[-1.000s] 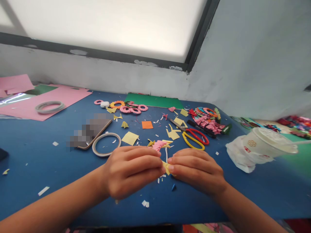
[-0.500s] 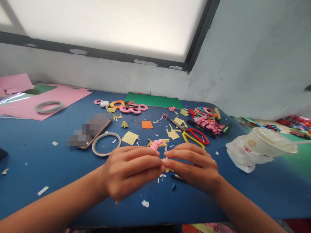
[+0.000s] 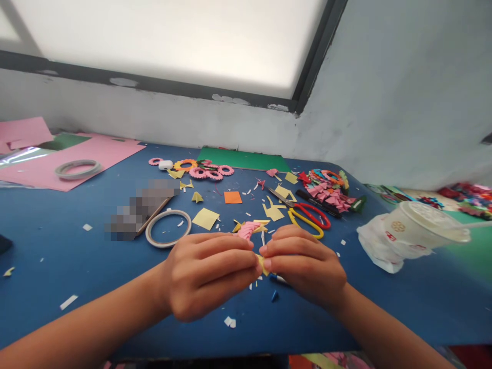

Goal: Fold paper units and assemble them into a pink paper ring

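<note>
My left hand (image 3: 215, 274) and my right hand (image 3: 307, 261) meet over the middle of the blue table. Between their fingertips is a small folded piece of yellow paper (image 3: 263, 265), pinched from both sides and mostly covered by the fingers. Just beyond my left fingers a pink folded paper strip (image 3: 248, 229) shows, with yellow folded bits beside it; whether it is held cannot be told. Scissors (image 3: 303, 211) with red and yellow handles lie past my right hand. A yellow paper square (image 3: 206, 218) and an orange square (image 3: 232, 197) lie beyond the hands.
To the left are a tape roll (image 3: 168, 228), a phone (image 3: 146, 210) and pink sheets (image 3: 103, 154) bearing another tape roll (image 3: 78, 169). Folded paper rings (image 3: 199, 172) lie at the back, a paper pile (image 3: 332, 192) back right. A lidded cup (image 3: 413, 230) stands right.
My fingertips have drawn slightly apart, and more of the yellow folded paper shows between them. The things on the table have stayed put.
</note>
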Demonstrator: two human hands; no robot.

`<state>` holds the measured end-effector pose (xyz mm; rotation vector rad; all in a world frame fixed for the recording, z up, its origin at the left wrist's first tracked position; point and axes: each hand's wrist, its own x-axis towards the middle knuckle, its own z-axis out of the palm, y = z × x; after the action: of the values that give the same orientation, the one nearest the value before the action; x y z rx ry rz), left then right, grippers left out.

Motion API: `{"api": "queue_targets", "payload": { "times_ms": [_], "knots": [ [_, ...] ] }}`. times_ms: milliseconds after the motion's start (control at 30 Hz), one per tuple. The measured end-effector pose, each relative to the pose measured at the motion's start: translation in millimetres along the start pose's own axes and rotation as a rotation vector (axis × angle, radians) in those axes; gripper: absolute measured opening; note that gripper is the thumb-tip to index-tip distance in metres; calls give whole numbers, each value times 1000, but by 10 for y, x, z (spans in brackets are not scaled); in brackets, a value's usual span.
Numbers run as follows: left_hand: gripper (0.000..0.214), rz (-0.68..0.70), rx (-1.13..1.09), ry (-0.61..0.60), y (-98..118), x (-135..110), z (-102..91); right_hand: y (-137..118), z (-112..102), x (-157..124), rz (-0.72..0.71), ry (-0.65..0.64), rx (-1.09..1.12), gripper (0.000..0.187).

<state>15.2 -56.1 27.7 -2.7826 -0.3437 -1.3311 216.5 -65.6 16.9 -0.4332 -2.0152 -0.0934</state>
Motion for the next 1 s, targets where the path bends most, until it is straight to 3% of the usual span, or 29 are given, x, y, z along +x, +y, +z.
{"api": "queue_targets", "payload": {
  "times_ms": [333,600,1000],
  "knots": [
    [17,23,47,-7,-10,30,-11,20,-53,-21,-121,32,-273,15],
    [34,156,50,11,-12,52,-77,-83,-114,3,-165,-12,-258,16],
    [27,294,186,51,-51,89,-62,-107,-154,-6,-161,3,-354,13]
  ]
}}
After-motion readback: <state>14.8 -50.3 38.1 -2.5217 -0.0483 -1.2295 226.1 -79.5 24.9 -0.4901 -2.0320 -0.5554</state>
